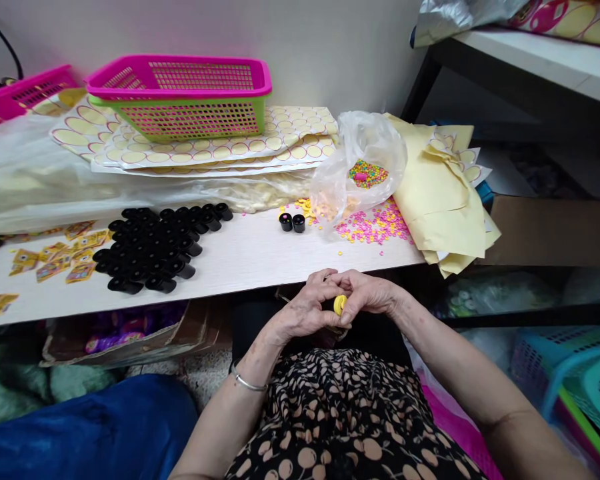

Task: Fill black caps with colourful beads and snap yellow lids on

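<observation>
Just off the table's front edge, my left hand point(305, 308) and my right hand point(367, 293) meet over my lap. Between their fingertips is a small yellow round piece point(339, 305) that looks like plastic; the fingers of both hands are closed around it. Part of it is hidden by my right thumb. Two short black cylinders point(292, 223) stand side by side on the table beyond my hands, the left one with a pink bit on top. To their right lie scattered small pink and yellow pieces point(375, 223).
Many black cylinders point(153, 250) are grouped on the table's left, beside printed yellow packets point(60, 260). A clear bag point(365, 143) holds colourful beads point(367, 175). A pink and green basket point(190, 97) sits on printed sheets at the back. Yellow paper point(440, 200) overhangs the right edge.
</observation>
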Tool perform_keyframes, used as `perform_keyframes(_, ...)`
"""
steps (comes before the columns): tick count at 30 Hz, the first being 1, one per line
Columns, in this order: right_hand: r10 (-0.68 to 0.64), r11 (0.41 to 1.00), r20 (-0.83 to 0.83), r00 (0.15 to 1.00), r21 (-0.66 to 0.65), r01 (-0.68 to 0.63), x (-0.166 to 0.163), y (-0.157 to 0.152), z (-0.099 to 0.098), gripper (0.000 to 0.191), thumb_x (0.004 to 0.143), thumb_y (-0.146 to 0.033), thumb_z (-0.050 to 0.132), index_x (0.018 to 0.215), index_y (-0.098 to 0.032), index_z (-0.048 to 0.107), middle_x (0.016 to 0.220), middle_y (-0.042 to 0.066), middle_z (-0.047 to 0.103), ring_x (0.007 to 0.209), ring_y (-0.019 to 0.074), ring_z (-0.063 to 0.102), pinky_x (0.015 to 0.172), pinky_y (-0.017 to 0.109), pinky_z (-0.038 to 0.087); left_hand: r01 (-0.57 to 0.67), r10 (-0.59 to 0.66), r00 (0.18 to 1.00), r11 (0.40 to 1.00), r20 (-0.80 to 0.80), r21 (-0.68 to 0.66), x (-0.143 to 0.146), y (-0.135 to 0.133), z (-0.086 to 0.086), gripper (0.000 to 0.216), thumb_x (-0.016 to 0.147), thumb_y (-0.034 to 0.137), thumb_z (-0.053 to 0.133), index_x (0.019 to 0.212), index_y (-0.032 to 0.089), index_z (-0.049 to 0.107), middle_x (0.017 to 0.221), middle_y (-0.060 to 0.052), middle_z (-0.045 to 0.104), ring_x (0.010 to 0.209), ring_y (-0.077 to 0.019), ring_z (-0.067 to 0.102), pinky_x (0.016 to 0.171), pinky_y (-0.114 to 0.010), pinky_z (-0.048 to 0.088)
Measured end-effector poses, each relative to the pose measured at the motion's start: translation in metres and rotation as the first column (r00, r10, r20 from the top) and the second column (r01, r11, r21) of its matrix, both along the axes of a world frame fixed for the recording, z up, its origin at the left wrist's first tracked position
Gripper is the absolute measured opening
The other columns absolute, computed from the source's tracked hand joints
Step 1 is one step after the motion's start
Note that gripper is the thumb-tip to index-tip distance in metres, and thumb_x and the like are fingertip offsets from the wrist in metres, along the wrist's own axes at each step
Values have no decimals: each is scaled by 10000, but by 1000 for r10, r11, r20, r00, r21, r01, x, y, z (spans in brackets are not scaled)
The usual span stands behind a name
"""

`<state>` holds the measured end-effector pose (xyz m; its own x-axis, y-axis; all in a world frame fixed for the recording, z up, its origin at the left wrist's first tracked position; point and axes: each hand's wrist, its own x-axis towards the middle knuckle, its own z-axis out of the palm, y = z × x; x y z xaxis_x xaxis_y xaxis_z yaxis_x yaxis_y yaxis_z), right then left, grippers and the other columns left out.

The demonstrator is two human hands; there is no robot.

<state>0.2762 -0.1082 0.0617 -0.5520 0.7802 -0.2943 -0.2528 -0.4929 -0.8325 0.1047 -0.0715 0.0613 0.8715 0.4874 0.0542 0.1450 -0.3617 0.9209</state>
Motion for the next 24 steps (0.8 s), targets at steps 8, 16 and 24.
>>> perform_keyframes(8, -293, 956, 60, 954, 47, 291, -20, -14, 0, 347, 365, -142, 810, 674, -107, 658, 754, -21, 566, 609, 89, 483, 512, 200, 368, 44, -42, 997, 999, 70, -29, 1, 2, -2, 373, 582, 300, 774, 928, 192, 686, 1154, -86, 523, 1152, -254, 434, 995, -396, 362)
perform_keyframes(16, -185, 978, 148, 972, 126, 167, -21, -15, -14, 440, 484, -269, 785, 874, -128, 639, 703, -31, 550, 628, 97, 469, 567, 212, 366, 16, -11, 985, 999, 171, -28, -17, 15, -7, 573, 465, 321, 834, 1006, 216, 676, 1032, -76, 633, 1193, -273, 416, 1066, -445, 245)
perform_keyframes(24, -291, 864, 931, 219, 354, -357, -42, -18, -52, 398, 802, -329, 489, 1137, -123, 551, 1153, 165, 540, 1078, 297, 466, 891, 393, 369, -828, 833, 553, 551, -14, 102, 0, 84, -20, 287, 681, 318, 634, 925, 171, 671, 700, -10, 614, 676, -141, 562, 687, -271, 424)
